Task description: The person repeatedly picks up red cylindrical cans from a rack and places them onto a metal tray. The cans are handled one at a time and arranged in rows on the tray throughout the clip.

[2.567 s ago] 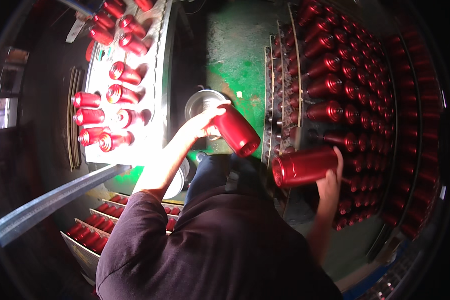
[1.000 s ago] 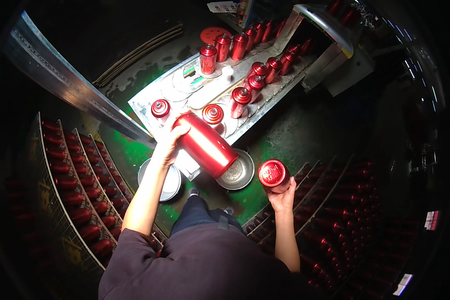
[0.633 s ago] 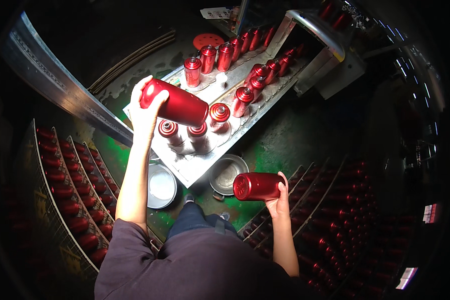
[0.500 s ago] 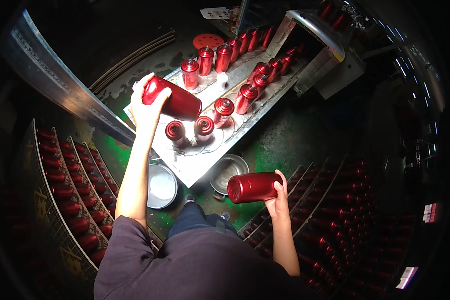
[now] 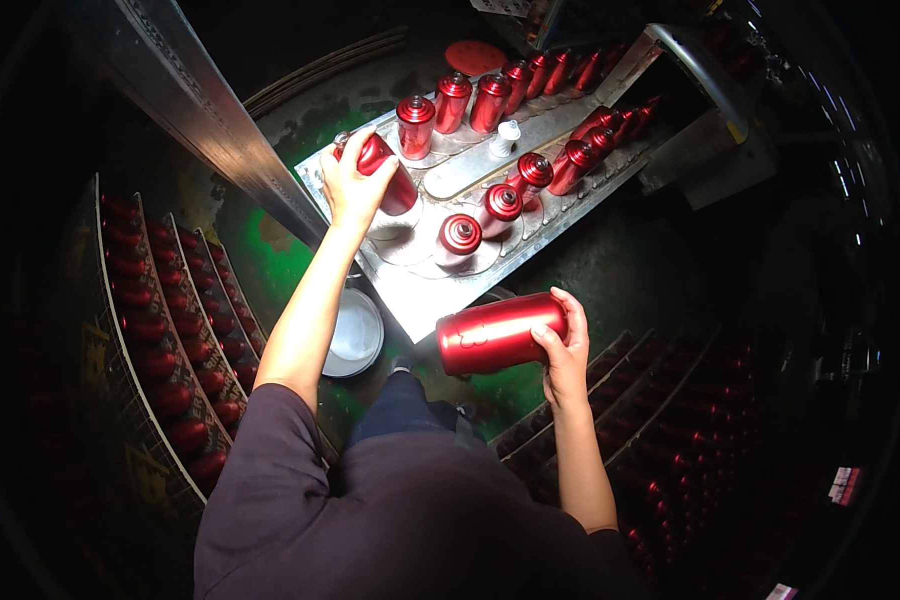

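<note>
My left hand (image 5: 353,192) is closed around the upper part of a red metallic bottle (image 5: 401,190). That bottle leans slightly over the near left end of a lit conveyor table (image 5: 422,305); whether its base touches the surface I cannot tell. Lower right, my right hand (image 5: 566,362) grips another red bottle (image 5: 495,333) by one end. It lies nearly sideways in the air beside the table's near corner, a small outline mark on its side. Close by on the conveyor stands a red bottle (image 5: 461,236), first in a row running back to the right.
A second row of red bottles (image 5: 416,125) stands along the far side. Between the rows lies a grey bar (image 5: 460,178) with a white fitting (image 5: 505,137). A metal post (image 5: 210,110) rises at left. Below are a pale basin (image 5: 354,335) and racks of red bottles (image 5: 170,400).
The left-hand bottle has gone from strongly tilted to more upright, lower over the conveyor. The right-hand bottle has risen towards the table corner. The view has shifted, moving the table up and right.
</note>
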Available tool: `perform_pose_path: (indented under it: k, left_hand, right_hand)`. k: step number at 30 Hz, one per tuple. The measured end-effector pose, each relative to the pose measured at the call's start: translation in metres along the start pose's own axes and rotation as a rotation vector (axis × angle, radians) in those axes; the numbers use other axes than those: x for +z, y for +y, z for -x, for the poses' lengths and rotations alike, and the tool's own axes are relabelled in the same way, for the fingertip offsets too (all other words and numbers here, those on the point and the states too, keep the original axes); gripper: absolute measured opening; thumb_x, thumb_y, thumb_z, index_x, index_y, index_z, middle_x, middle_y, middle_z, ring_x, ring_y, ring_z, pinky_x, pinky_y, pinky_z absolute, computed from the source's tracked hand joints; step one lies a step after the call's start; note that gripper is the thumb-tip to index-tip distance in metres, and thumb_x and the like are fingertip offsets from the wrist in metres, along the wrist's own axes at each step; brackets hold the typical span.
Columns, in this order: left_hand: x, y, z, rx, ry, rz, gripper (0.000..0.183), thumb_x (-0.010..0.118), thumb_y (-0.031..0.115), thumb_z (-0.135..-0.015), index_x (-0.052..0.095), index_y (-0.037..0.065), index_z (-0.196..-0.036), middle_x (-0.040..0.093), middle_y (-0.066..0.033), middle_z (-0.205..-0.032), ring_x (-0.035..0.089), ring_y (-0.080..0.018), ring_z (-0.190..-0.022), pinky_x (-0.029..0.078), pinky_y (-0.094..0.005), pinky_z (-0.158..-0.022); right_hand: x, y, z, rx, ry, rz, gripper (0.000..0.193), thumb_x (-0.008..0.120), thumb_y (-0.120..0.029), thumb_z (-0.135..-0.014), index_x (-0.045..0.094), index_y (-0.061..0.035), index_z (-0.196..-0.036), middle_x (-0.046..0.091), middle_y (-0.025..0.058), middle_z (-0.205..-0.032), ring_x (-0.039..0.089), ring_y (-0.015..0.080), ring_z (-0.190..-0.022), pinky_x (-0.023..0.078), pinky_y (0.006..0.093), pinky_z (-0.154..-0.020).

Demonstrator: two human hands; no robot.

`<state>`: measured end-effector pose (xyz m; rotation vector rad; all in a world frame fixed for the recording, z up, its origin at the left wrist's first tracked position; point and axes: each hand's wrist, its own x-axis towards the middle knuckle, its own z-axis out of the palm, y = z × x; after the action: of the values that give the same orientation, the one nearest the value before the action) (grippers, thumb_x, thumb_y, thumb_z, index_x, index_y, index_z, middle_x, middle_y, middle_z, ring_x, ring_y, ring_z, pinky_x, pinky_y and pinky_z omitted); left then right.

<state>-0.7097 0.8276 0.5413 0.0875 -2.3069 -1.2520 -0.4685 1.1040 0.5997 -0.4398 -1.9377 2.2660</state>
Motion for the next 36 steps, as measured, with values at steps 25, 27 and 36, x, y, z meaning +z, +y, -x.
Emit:
perform_pose_path:
  k: [25,27,36]
  left_hand:
    - [0.031,-0.117,0.165,0.331,-0.406,-0.101,0.077,0.075,0.005,-0.074,0.056,0.038,-0.141,0.031,-0.0272,-0.153,0.036,-0.0535,-0.137,0.048,-0.0557,-0.105]
    - [0.027,-0.107,0.172,0.353,-0.452,-0.065,0.078,0.074,0.005,-0.073,0.055,0.039,-0.142,0.03,-0.0273,-0.154,0.034,-0.0545,-0.138,0.046,-0.0564,-0.107]
    - [-0.05,-0.188,0.227,0.413,-0.723,0.086,0.07,0.075,0.018,-0.078,0.051,0.005,-0.142,0.049,-0.0369,-0.132,0.037,-0.0577,-0.13,0.037,-0.0586,-0.109]
  right_hand:
    - [0.106,0.216,-0.114,-0.457,0.032,1.218,0.077,0.084,-0.01,-0.072,0.055,-0.0294,-0.142,0.026,0.0297,-0.155,0.034,0.0528,-0.136,0.041,0.0536,-0.112]
    - [0.1,0.209,-0.114,-0.451,0.038,1.252,0.087,0.082,-0.006,-0.071,0.05,-0.0344,-0.147,0.012,0.0301,-0.162,0.03,0.0555,-0.139,0.038,0.0546,-0.115]
    - [0.115,0.197,0.029,-0.341,0.234,1.135,0.084,0.082,-0.014,-0.075,0.047,-0.0271,-0.151,0.019,0.0347,-0.159,0.029,0.0555,-0.142,0.037,0.0528,-0.116]
